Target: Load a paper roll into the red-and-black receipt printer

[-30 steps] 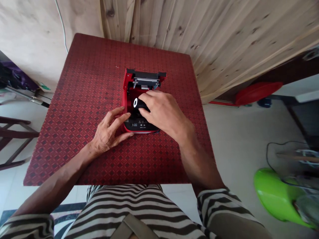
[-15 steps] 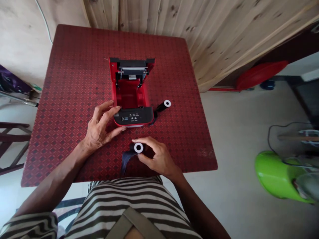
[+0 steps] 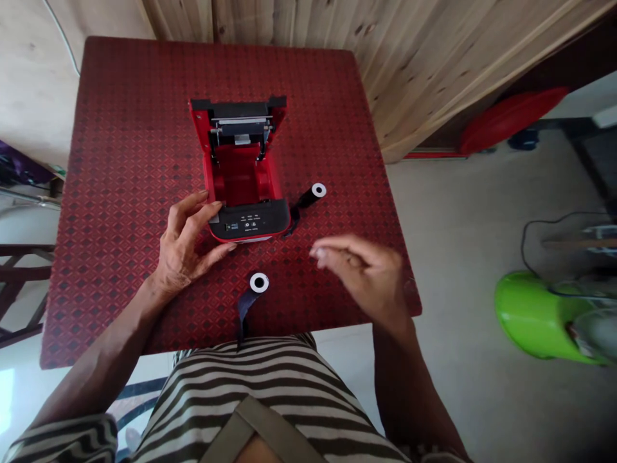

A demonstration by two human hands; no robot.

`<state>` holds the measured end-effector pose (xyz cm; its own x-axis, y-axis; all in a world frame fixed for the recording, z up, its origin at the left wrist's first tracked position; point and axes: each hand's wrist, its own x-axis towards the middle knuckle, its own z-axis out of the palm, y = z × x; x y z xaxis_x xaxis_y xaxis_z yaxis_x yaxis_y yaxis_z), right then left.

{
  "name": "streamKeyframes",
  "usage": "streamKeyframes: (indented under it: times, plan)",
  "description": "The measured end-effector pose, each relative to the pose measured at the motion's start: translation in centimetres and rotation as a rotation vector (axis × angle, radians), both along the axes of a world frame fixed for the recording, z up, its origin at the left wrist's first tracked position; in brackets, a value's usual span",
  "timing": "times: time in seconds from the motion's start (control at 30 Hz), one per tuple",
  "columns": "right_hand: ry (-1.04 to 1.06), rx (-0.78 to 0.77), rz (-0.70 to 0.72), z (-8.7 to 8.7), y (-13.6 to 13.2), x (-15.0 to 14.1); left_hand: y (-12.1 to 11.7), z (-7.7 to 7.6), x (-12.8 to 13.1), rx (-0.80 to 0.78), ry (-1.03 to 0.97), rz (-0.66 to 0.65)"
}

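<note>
A red and black label printer (image 3: 249, 220) stands on the table with its lid (image 3: 241, 122) raised and its red inner bay bare. My left hand (image 3: 180, 241) grips the printer's front left corner, fingers on the side and top, thumb at the front edge. A black ribbon roll (image 3: 259, 283) with a white core end rests near the table's front edge, its loose tail trailing toward me. Right of the printer lies a second black ribbon roll (image 3: 315, 191). My right hand (image 3: 364, 270), slightly blurred, hovers over the right of the table, thumb and fingertips together, nothing visible in them.
The patterned red table (image 3: 125, 128) meets a wooden plank wall (image 3: 289, 26) at the back. On the floor to the right sits a green tub (image 3: 525, 315) beside a dark cable. A wooden chair (image 3: 19, 276) stands at the left.
My right hand has let go of the front ribbon roll and moved right and slightly up. My left hand keeps its place on the printer. The view has shifted slightly.
</note>
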<state>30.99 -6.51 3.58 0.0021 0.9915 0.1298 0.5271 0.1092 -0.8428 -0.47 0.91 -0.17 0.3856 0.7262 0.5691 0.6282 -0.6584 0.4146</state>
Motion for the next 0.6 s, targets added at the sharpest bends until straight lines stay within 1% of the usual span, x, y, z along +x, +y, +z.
streamKeyframes:
  times: [0.03,0.07,0.1,0.17,0.23,0.27,0.3,0.33,0.37,0.4,0.43,0.47,0.53,0.6]
  plan:
    - [-0.013,0.039,-0.131,-0.8,1.1,1.0,0.0,0.0,0.0,-0.002,-0.01,-0.006]
    - [-0.023,0.079,-0.224,-1.9,2.4,1.8,0.0,0.1,0.0,-0.002,-0.017,-0.012]
    - [-0.018,0.096,-0.263,-3.2,3.9,2.6,0.1,0.1,0.0,-0.002,-0.019,-0.017]
    - [0.01,0.092,-0.237,-5.9,6.7,3.5,0.1,0.1,0.0,-0.003,-0.018,-0.023]
    - [0.005,0.094,-0.177,-8.0,8.9,3.8,0.1,0.1,0.0,-0.003,-0.019,-0.025]
    - [0.004,0.093,-0.15,-8.5,9.7,3.7,0.1,0.1,0.0,-0.005,-0.024,-0.027]
    - [0.01,0.087,-0.127,-8.7,10.1,3.6,0.1,0.1,0.0,-0.01,-0.031,-0.029]
    - [0.028,0.079,-0.111,-8.6,10.2,3.4,0.1,0.1,0.0,-0.014,-0.042,-0.034]
    - [0.054,0.068,-0.098,-8.0,10.0,3.3,0.1,0.1,0.0,-0.02,-0.052,-0.039]
    - [0.084,0.061,-0.088,-7.1,9.6,3.2,0.1,0.2,0.1,-0.027,-0.057,-0.043]
    - [0.112,0.062,-0.082,-5.7,8.9,3.1,0.0,0.2,0.1,-0.03,-0.062,-0.046]
    - [0.132,0.074,-0.07,-4.0,8.1,3.1,0.0,0.2,0.2,-0.033,-0.065,-0.047]
    - [0.138,0.131,-0.038,0.0,6.6,2.9,-0.1,0.2,0.3,-0.03,-0.065,-0.045]
    - [0.093,0.176,0.06,4.2,5.7,2.2,-0.1,0.1,0.3,-0.013,-0.05,-0.039]
